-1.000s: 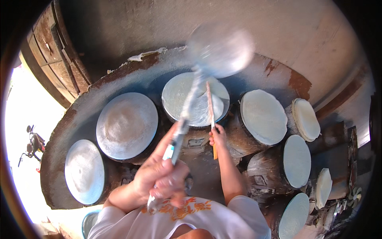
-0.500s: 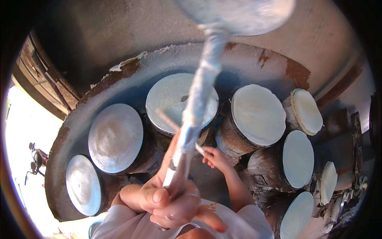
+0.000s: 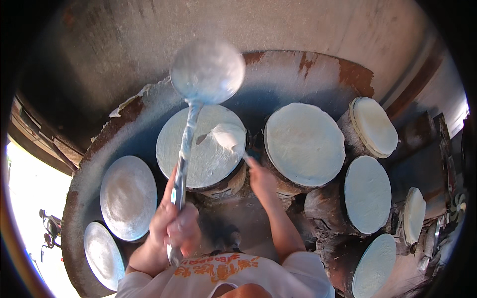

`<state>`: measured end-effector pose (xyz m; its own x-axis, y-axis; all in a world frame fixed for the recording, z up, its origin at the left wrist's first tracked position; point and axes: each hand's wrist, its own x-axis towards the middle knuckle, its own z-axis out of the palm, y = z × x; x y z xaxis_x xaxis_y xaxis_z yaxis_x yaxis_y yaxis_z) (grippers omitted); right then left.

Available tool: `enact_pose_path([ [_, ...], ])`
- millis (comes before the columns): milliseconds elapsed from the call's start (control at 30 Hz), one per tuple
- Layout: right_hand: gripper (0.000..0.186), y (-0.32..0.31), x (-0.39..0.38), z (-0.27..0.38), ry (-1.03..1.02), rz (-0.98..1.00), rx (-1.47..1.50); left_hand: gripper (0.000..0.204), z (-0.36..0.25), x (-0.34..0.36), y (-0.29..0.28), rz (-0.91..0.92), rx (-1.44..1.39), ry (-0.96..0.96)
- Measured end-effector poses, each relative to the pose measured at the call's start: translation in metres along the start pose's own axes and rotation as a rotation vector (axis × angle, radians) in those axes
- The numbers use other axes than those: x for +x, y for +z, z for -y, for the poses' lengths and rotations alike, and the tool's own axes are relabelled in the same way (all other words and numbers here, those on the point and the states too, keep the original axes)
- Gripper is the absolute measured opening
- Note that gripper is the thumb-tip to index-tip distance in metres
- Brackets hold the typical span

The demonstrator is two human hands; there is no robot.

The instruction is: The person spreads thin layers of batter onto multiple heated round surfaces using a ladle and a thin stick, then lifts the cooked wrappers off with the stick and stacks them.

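Observation:
My left hand [image 3: 174,226] is closed round the long handle of a metal ladle [image 3: 207,72]. The ladle's bowl, whitish and blurred, is raised at the far side, and pale batter coats part of its handle. My right hand [image 3: 262,180] grips the thin handle of a spatula [image 3: 229,136], whose head is covered in white batter. That head is over the right part of a round griddle [image 3: 194,159] spread with a pale layer. A small dark patch [image 3: 201,139] shows in the layer, left of the spatula.
To the right, several drum-like stoves carry griddles with pale sheets, such as this one [image 3: 304,144]. Two greyish griddles [image 3: 128,197] stand at the left. A curved, rusty metal rim [image 3: 261,58] runs behind them. A small fan [image 3: 459,206] is at the far right.
The ladle has moved left and appears smaller, with my left hand shifting left too. My right hand has moved up, bringing the spatula's white head over the griddle into sight.

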<state>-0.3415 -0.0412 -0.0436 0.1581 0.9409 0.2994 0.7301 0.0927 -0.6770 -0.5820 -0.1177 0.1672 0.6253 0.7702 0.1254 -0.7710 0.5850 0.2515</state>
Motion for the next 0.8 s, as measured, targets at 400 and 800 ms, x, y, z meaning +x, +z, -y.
enact_pose_path([
  [400, 0.037, -0.004, -0.030, -0.039, 0.004, 0.067, -0.254, 0.032, -0.063, 0.043, -0.117, -0.268, -0.298, -0.148],
  [800, 0.041, -0.010, 0.011, 0.010, -0.042, 0.383, -0.146, 0.035, -0.084, 0.058, -0.156, -0.536, -0.301, -0.112],
])
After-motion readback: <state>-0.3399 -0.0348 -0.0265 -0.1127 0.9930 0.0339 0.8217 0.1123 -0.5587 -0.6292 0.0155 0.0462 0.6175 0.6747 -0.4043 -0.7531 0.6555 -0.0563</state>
